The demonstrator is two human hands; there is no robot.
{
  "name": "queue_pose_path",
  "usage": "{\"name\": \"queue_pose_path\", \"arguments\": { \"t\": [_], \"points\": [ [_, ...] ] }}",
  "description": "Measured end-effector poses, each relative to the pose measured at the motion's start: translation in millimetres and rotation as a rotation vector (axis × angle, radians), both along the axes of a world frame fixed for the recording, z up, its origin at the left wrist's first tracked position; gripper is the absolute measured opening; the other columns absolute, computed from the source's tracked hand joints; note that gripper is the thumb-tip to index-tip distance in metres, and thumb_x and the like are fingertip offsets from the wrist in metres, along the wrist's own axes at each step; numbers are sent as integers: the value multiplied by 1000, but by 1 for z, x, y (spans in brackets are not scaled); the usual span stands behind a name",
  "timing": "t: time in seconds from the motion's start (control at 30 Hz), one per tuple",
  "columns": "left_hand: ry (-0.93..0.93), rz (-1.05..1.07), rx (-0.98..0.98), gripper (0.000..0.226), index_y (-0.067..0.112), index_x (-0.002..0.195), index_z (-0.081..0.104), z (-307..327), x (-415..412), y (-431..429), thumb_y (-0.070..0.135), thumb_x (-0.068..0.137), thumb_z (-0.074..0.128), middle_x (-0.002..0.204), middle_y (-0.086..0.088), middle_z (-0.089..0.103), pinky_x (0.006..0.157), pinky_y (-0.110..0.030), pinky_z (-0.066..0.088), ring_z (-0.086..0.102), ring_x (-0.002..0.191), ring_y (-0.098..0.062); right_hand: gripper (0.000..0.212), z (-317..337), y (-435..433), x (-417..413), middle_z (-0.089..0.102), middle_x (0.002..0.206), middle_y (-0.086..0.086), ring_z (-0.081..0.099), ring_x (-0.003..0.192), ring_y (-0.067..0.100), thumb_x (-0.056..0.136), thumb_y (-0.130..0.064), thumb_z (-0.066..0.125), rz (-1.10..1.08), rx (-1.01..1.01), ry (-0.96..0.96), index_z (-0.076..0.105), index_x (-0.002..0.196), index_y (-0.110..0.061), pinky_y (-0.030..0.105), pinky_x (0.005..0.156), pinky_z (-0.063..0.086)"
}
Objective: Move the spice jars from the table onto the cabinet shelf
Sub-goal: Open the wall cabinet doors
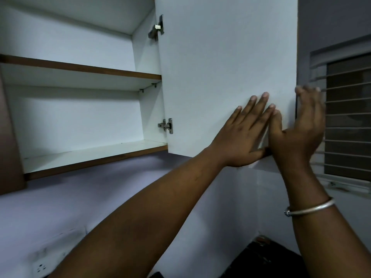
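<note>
A wall cabinet stands open with its white door point(224, 63) swung out to the right. My left hand point(243, 135) lies flat on the door's inner face near the lower corner, fingers straight. My right hand point(301, 127) is at the door's free edge, thumb on the inner face and fingers reaching round the edge. The lower shelf point(90, 155) and the upper shelf point(84, 74) hold nothing that I can see. No spice jars and no table are in view.
Metal hinges point(166, 126) sit on the door's left side. A window with horizontal bars point(347, 121) is at the right. A wall socket point(41, 267) is at the bottom left, and a dark object point(267, 259) lies at the bottom right.
</note>
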State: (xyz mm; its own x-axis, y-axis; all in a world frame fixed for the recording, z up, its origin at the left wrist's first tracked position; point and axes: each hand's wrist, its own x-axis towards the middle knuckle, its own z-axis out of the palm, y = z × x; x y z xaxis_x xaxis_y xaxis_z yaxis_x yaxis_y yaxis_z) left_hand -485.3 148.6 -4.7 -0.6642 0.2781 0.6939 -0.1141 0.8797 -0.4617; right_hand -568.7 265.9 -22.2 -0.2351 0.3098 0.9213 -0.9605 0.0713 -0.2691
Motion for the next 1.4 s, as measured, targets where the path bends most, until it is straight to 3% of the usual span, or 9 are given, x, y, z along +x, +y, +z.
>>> {"name": "queue_pose_path", "arguments": {
  "t": [0.17,0.4,0.63,0.73,0.83,0.93,1.1,1.23,1.4],
  "points": [
    [23,85,-189,84,11,162,30,6,74,-40,52,94,56,172,-15,24,130,-54,11,12,162,-35,24,2,-54,61,71,122,18,67,118,34,89,4,65,207,-98,300,72,111,4,46,98,54],
    [-190,829,-207,45,12,113,77,22,244,-138,47,94,57,126,-16,72,125,-65,19,51,140,-40,16,13,-151,173,74,99,-7,71,92,4,92,-14,68,1026,196,-34,71,107,-12,27,79,60],
    [-429,1646,-296,63,24,137,66,39,402,-177,65,104,32,153,-11,55,123,-68,-12,9,161,-35,44,54,-225,301,69,131,10,65,124,27,97,-54,60,1992,727,-590,70,118,-17,43,105,53],
    [-125,1913,-530,78,21,155,40,49,429,-157,75,101,25,158,-22,47,122,-54,-27,-13,160,-4,66,74,-242,352,55,149,9,48,143,29,96,-65,54,2009,870,-549,59,141,-16,48,120,36],
    [-395,1684,-221,65,26,145,59,42,427,-161,64,106,24,152,-3,58,123,-67,-9,9,162,-31,71,88,-253,395,50,155,9,44,145,27,95,-68,51,1950,921,-501,56,144,-17,46,119,34],
    [-350,1606,-206,54,25,148,57,43,417,-139,48,108,29,156,-1,54,122,-67,-14,7,161,-36,41,91,-262,415,71,117,4,66,109,21,101,-58,52,1839,846,-423,67,110,-21,29,78,49],
    [-110,1171,-241,44,18,135,69,34,445,-93,31,95,55,135,-7,71,126,-68,-1,37,152,-37,38,79,-237,432,62,63,-8,60,62,5,106,-39,55,1976,641,-245,62,76,-18,23,63,49],
    [45,825,-434,25,9,91,84,25,479,-43,25,82,66,84,-11,79,118,-74,25,69,117,-40,32,62,-189,442,72,83,1,69,80,11,103,-42,57,2210,619,-52,75,89,-20,25,73,56],
    [150,650,-404,39,3,77,78,16,532,20,21,92,47,87,-17,73,121,-73,18,65,115,-39,57,38,-126,483,72,114,13,69,109,21,100,-58,52,2529,652,91,68,133,-14,32,90,56]
  ]
}}
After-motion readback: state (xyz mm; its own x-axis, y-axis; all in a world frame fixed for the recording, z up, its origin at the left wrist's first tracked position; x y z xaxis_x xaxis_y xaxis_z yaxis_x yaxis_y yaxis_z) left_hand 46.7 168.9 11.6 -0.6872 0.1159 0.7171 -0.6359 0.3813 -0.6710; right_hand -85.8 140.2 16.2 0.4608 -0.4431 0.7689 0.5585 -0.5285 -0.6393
